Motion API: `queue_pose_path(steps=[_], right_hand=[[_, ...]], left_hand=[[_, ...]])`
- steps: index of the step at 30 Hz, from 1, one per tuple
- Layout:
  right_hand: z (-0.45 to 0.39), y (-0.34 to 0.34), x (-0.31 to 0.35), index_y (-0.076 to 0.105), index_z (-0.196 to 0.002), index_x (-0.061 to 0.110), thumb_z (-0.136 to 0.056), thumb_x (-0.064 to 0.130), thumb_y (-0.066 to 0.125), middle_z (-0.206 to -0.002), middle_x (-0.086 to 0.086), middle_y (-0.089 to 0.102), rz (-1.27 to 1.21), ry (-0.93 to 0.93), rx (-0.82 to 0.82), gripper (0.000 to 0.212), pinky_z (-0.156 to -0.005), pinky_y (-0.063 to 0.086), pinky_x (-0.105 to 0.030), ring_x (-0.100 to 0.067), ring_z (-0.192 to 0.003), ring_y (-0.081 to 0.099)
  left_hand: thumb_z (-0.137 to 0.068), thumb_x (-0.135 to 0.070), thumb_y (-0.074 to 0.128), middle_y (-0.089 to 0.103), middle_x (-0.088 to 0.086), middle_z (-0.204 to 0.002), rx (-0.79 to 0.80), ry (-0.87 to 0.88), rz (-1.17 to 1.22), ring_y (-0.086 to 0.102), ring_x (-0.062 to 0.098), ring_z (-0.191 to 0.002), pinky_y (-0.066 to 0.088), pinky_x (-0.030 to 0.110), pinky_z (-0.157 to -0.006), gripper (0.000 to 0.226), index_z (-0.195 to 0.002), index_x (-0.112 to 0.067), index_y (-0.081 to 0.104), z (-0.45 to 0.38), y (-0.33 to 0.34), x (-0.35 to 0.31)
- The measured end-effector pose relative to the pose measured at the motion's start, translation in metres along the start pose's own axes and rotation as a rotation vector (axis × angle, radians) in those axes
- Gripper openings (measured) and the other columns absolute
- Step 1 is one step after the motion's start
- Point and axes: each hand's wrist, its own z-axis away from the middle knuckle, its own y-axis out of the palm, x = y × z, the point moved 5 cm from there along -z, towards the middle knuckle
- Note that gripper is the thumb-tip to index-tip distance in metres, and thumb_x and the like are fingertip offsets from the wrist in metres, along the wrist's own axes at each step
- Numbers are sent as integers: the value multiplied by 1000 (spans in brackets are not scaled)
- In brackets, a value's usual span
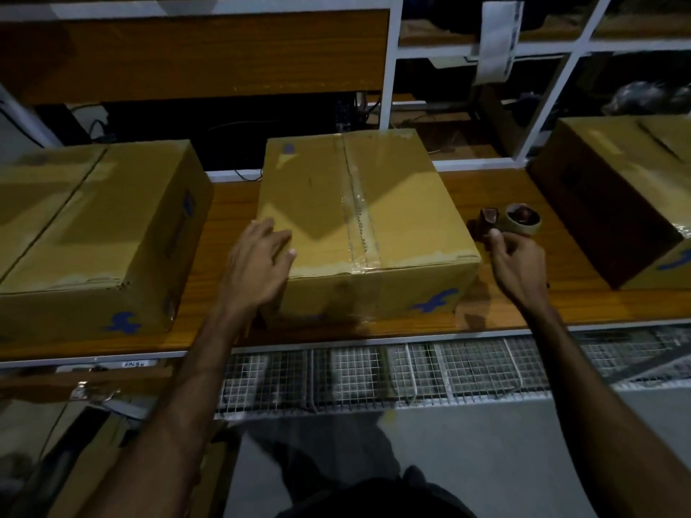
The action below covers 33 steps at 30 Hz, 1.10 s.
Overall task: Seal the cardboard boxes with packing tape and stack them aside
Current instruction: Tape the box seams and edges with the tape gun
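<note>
At the far left of the wooden bench [224, 330] sits a cardboard box [93, 233] with its top seam closed and a blue logo mark on its near face, its near bottom edge close to the bench lip; on the rail below it a small white label carries handwriting too blurred to read with certainty. A narrow strip of bare bench separates it from the middle box [355, 226], whose centre seam carries a shiny band of clear tape running front to back and down the near face, with a blue mark low on the right. The left hand [258, 259] lies flat on that box's near left corner, fingers straight and spread. Right of the box, in a wider gap of bench, the right hand [518, 259] pinches the tape dispenser [512, 218] resting on the wood. Beyond it stands a third box [628, 196], angled, partly cut off by the frame edge.
</note>
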Motion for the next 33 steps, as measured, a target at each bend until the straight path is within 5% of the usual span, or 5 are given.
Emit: queue_pose_path(steps=[7, 15, 24, 29, 33], right_hand=[[-73, -10, -81, 64, -108, 12, -103, 33, 63, -93, -12, 62, 493, 159, 314, 22, -73, 45, -35, -28, -76, 56], [-109, 7, -125, 48, -135, 24, -95, 53, 69, -119, -13, 58, 580, 154, 388, 54, -86, 50, -45, -33, -102, 62], [-132, 45, -170, 60, -121, 19, -99, 10, 66, -114, -18, 68, -251, 347, 483, 24, -76, 57, -47, -36, -96, 68], [-109, 12, -133, 57, -134, 11, -103, 6, 64, -102, -24, 74, -542, 397, 417, 32, -71, 61, -48, -33, -78, 73], [-100, -20, -93, 62, -128, 20, -102, 10, 67, -113, -3, 72, -606, 216, 323, 28, -66, 61, -27, -16, -85, 76]], left_hand=[[-107, -51, 44, 45, 1, -162, 145, 177, -116, 33, 23, -152, 22, 51, -126, 51, -151, -27, 52, -7, 50, -104], [-103, -55, 48, 43, 5, -163, 195, 196, -123, 31, 26, -154, 25, 54, -124, 56, -151, -26, 54, -28, 95, -181], [-104, -43, 57, 51, 0, -158, 215, 138, 13, 32, 19, -153, 31, 46, -123, 44, -143, -24, 62, -46, 116, -239], [-103, -32, 63, 70, -4, -133, 156, 71, 380, 62, 7, -120, 53, 35, -103, 31, -131, -21, 72, -53, 118, -272], [-101, -28, 67, 77, -10, -108, 22, -94, 631, 69, 3, -99, 59, 29, -86, 20, -115, -22, 79, -66, 122, -277]])
